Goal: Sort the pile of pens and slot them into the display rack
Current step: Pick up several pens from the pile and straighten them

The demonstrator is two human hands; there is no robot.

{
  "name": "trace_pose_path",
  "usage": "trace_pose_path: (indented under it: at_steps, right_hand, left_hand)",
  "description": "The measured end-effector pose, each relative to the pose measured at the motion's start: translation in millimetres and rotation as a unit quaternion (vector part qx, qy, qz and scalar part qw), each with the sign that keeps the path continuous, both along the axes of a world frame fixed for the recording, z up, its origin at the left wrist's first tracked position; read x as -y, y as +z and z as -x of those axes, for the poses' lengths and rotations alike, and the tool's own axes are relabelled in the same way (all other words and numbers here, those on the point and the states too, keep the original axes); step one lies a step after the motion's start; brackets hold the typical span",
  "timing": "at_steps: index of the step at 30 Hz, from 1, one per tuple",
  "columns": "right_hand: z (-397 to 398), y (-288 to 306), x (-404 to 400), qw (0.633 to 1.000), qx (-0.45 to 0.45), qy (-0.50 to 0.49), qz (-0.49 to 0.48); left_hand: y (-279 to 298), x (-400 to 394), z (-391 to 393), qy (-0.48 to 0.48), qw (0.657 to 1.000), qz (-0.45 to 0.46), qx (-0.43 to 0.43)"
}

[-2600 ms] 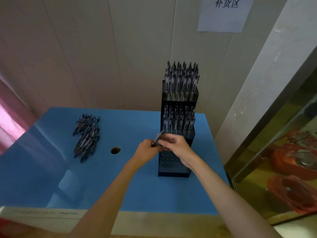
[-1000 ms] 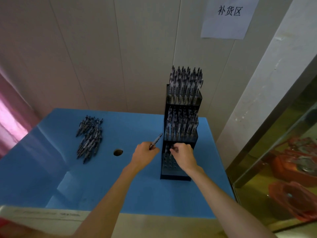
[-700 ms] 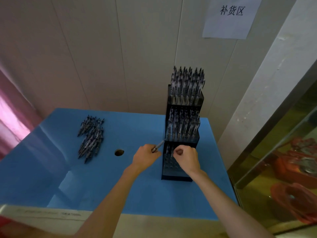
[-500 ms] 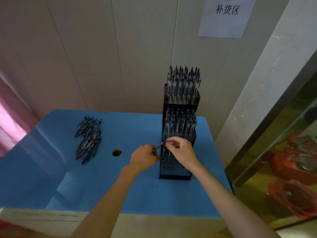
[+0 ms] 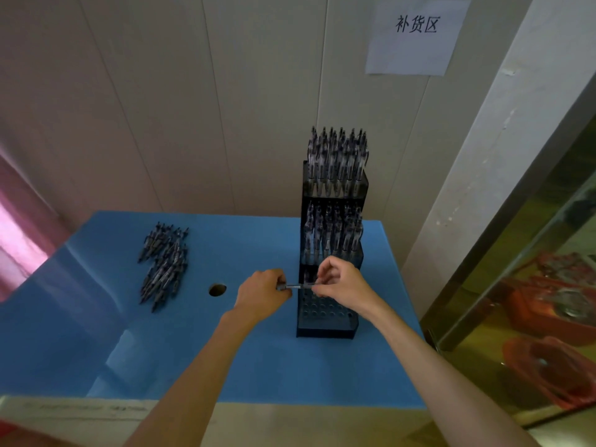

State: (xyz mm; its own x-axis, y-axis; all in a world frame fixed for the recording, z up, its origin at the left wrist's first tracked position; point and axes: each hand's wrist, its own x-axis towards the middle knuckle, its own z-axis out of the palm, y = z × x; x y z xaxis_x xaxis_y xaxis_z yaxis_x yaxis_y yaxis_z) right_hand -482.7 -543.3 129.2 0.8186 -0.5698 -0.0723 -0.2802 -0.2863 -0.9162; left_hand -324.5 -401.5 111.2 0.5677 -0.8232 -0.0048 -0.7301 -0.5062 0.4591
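Observation:
A black tiered display rack (image 5: pixel 325 327) stands at the right of the blue table (image 5: pixel 225 350). Its top and middle tiers are full of upright pens. The bottom tier shows rows of holes, with at least one pen at its back left. A pen (image 5: pixel 295 286) lies level between my hands, just in front of the bottom tier's left side. My left hand (image 5: pixel 261 293) grips one end and my right hand (image 5: pixel 342 282) pinches the other. A loose pile of pens (image 5: pixel 163 262) lies at the table's far left.
A round hole (image 5: pixel 217 290) sits in the tabletop between the pile and my left hand. The wall behind carries a paper sign (image 5: pixel 416 33). A pillar and a glass panel with red things behind it stand to the right.
My right hand slotted a pen into the bottom tier, then came back to my left hand. Both hands now hold the remaining pen, which has turned from pointing up to level.

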Motion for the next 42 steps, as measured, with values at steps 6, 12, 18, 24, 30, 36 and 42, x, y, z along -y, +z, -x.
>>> trace_pose_path:
  at_steps: [6,12,18,24,30,36,42]
  right_hand:
    - [-6.5,-8.5,-15.7,0.992,-0.023,0.082,0.094]
    - [5.2,-23.8,-1.4,0.967,-0.083,0.022,0.241]
    - [20.0,-36.4,12.2,0.982,-0.05,-0.08,0.162]
    - [5.6,-43.0,9.2,0.972,-0.011,-0.137,0.189]
    - [-6.3,-47.1,8.5,0.961,-0.044,-0.13,0.238]
    - [-5.4,-54.6,12.0,0.946,-0.082,-0.152,0.275]
    - [-9.0,-56.4,10.3,0.946,-0.117,-0.157,0.259]
  left_hand:
    - [3.3,7.8,10.9,-0.025,0.999,0.01,0.031]
    - [-3.7,0.5,0.4,-0.026,0.999,0.018,0.041]
    - [-10.2,-10.5,-13.8,-0.035,0.998,0.044,0.026]
    - [-9.2,-11.2,-12.8,-0.047,0.997,0.045,0.031]
    - [-7.4,-12.1,-15.9,-0.042,0.997,0.062,0.003]
    - [-7.7,-12.1,-17.8,-0.045,0.997,0.062,-0.019]
    - [-8.1,-9.1,-12.8,-0.053,0.997,0.05,-0.022]
